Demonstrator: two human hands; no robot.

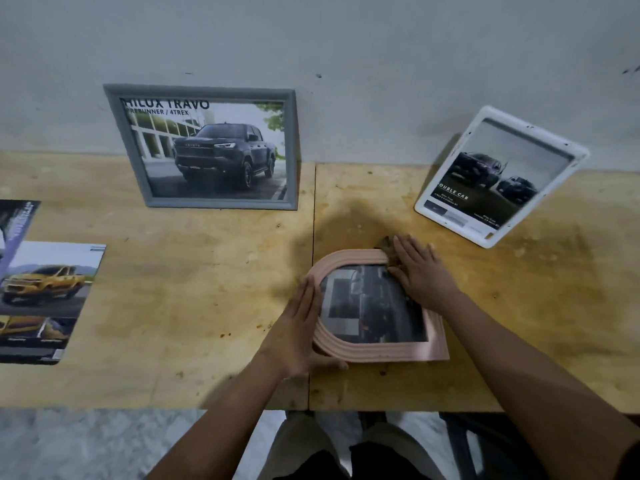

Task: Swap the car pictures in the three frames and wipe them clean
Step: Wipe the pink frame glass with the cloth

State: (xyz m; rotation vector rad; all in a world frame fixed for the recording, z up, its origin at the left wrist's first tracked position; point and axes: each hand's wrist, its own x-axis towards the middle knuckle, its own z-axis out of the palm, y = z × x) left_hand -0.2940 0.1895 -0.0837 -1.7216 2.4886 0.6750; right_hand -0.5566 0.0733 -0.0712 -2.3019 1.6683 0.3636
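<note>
Head view is directed down onto a yellowish plywood tabletop (194,289) set against a pale wall (346,46). A pink arched frame (349,351) is laid flat near the front edge of the tabletop, with its curved end turned to the left and a dark, blurred car picture (374,306) seen under its glazing. The left hand (301,327) is laid along the curved left side of the frame with the fingers extended and held together; the thumb is placed against the lower rim, so the frame is braced rather than enclosed. The right hand (420,271) is pressed flat, fingers spread, over the upper right corner of the frame, and a brownish cloth (389,249) is held down beneath the palm, with part of it showing past the fingertips.

A grey rectangular frame (138,161) is leaned upright against the wall at the rear left, and a dark pickup truck print with the heading "HILUX TRAVO" is displayed in it. A white frame (498,239) with rounded corners is propped at a tilt at the rear right and contains a picture of two dark vehicles. Loose brochure pages (45,296) showing a yellow pickup are laid flat at the left edge, well apart from the pink frame.
</note>
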